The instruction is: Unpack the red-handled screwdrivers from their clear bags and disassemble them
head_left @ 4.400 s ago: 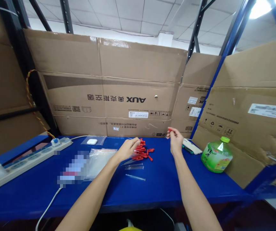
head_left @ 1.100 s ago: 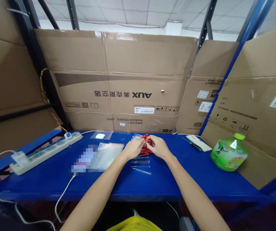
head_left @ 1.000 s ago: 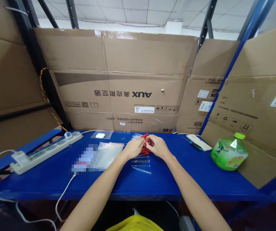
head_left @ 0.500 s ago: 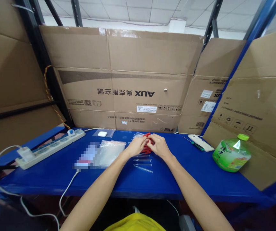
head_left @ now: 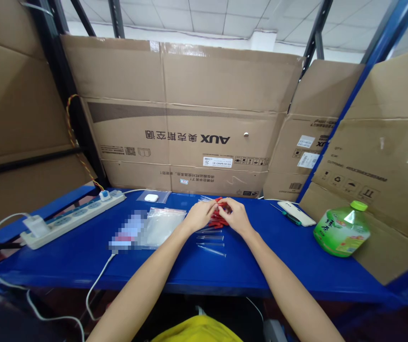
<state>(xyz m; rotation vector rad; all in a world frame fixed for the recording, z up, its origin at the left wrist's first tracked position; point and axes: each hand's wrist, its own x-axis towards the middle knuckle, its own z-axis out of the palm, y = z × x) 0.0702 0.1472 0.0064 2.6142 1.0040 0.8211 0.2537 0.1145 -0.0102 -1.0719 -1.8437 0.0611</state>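
My left hand (head_left: 202,214) and my right hand (head_left: 235,216) meet over a pile of small red pieces (head_left: 218,222) at the middle of the blue table. Both hands are closed, thumbs and fingertips pinched together and nearly touching. What they pinch is tiny and mostly hidden by the fingers; red shows right at the fingertips. Behind my left hand lies a bunch of thin clear tubes (head_left: 205,198). Nearer to me, several more thin clear tubes (head_left: 211,250) lie roughly side by side, one tapering at its left end.
Left of my hands lie clear zip bags (head_left: 164,227) and a blurred-out phone-like item (head_left: 128,232) on a white cable. A power strip (head_left: 75,219) runs along the left. At right are a green-handled screwdriver (head_left: 291,218), a white slab (head_left: 298,212) and a green bottle (head_left: 342,230).
Both hands stay over the red pile with only small finger movements. A red piece that stuck out above the fingertips now shows less clearly. The camera view has shifted slightly.
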